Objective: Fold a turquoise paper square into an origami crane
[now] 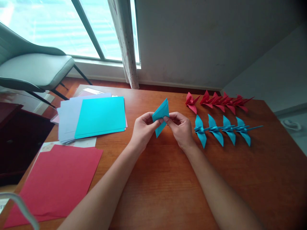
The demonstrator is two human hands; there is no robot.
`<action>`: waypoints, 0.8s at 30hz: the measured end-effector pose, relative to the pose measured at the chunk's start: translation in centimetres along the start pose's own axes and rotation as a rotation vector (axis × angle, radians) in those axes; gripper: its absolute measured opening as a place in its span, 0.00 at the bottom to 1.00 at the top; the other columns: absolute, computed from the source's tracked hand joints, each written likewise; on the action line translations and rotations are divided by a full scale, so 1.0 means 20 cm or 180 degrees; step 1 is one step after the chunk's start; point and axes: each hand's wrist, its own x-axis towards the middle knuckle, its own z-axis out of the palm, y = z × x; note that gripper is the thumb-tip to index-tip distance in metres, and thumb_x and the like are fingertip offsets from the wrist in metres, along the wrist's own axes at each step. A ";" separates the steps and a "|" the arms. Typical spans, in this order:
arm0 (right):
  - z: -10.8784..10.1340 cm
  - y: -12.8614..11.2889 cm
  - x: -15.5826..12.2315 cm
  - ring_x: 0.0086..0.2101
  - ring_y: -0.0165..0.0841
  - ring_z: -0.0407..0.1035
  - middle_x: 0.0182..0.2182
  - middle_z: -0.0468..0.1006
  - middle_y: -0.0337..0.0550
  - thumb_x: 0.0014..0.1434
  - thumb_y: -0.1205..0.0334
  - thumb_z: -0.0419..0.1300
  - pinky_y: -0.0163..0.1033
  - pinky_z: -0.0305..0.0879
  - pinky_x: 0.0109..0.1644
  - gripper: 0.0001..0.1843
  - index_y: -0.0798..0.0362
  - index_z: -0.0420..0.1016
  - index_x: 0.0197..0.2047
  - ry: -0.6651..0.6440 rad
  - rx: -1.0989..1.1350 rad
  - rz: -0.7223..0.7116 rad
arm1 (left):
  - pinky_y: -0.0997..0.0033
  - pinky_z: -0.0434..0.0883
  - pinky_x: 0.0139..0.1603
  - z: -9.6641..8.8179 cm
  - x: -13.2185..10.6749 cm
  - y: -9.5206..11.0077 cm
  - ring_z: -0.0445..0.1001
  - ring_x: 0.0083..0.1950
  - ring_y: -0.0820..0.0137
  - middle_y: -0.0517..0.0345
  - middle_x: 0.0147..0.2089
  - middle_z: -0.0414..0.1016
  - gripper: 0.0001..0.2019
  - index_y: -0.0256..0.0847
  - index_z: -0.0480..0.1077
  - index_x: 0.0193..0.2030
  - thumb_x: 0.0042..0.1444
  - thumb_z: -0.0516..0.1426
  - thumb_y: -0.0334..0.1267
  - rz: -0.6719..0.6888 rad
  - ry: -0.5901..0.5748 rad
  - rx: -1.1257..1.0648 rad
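A folded blue paper piece (161, 115), diamond-shaped, is held upright just above the wooden table (153, 191). My left hand (143, 129) pinches its left side with thumb and fingers closed. My right hand (180, 127) pinches its right side near the middle. To the right lies a row of several blue origami cranes (223, 130), and behind it a row of several red origami cranes (219, 101).
A stack of blue and lilac paper sheets (96, 116) lies at the left, with red sheets (57, 182) nearer me. A grey chair (31, 68) stands by the window at the far left. A curtain (126, 44) hangs behind the table.
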 end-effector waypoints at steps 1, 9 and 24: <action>0.00 -0.01 0.00 0.30 0.31 0.70 0.28 0.79 0.36 0.55 0.52 0.69 0.38 0.68 0.36 0.10 0.49 0.79 0.33 0.0019 -0.0010 0.0014 | 0.72 0.72 0.41 0.00 0.00 0.00 0.75 0.36 0.71 0.57 0.35 0.81 0.16 0.37 0.77 0.34 0.42 0.73 0.42 -0.0011 -0.0004 -0.0011; 0.00 -0.03 -0.01 0.31 0.31 0.68 0.29 0.75 0.37 0.54 0.48 0.69 0.37 0.64 0.35 0.14 0.49 0.78 0.32 -0.0040 -0.0365 -0.0120 | 0.71 0.73 0.41 0.00 0.00 0.00 0.77 0.39 0.67 0.55 0.38 0.81 0.23 0.37 0.75 0.45 0.41 0.73 0.38 -0.0055 -0.0406 0.0098; 0.00 -0.02 0.00 0.21 0.27 0.57 0.18 0.64 0.32 0.51 0.43 0.70 0.36 0.54 0.25 0.24 0.51 0.66 0.21 0.0252 0.0395 0.0476 | 0.75 0.61 0.30 0.02 -0.03 0.03 0.66 0.29 0.74 0.60 0.29 0.74 0.16 0.37 0.77 0.31 0.53 0.67 0.50 -0.0020 -0.0404 0.0488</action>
